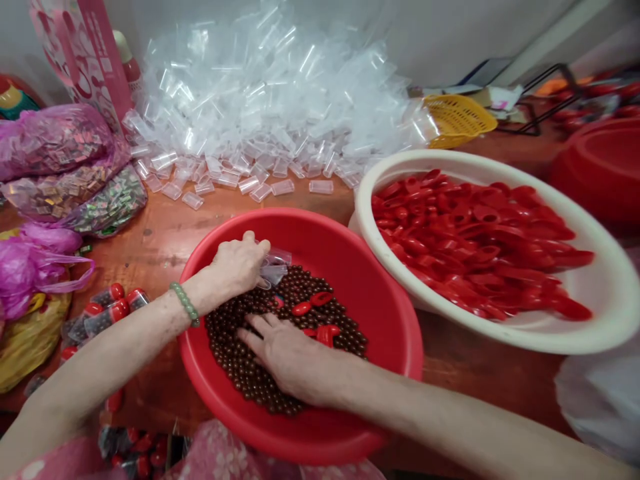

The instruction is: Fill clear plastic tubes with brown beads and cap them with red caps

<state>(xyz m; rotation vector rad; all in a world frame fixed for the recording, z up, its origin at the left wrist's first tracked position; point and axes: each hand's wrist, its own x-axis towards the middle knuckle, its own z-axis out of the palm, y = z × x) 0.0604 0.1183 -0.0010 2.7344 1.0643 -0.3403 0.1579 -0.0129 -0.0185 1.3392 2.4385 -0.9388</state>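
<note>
well, red basin (353,267) holds brown beads (225,347), white basin (613,273) red scoops (480,247)

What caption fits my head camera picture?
Left hand holding clear plastic tubes, right hand touching shiny round brown beads in a round red plastic basin.

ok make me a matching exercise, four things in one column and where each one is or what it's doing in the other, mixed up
Column one
1. Left hand
2. Right hand
3. Green bracelet
4. Large heap of red pieces

Column two
A. Around a wrist
B. Fingers down among the brown beads in the red basin
C. In the white basin
D. Holding clear tubes above the beads

Right pairs: 1-D, 2-B, 3-A, 4-C
</note>
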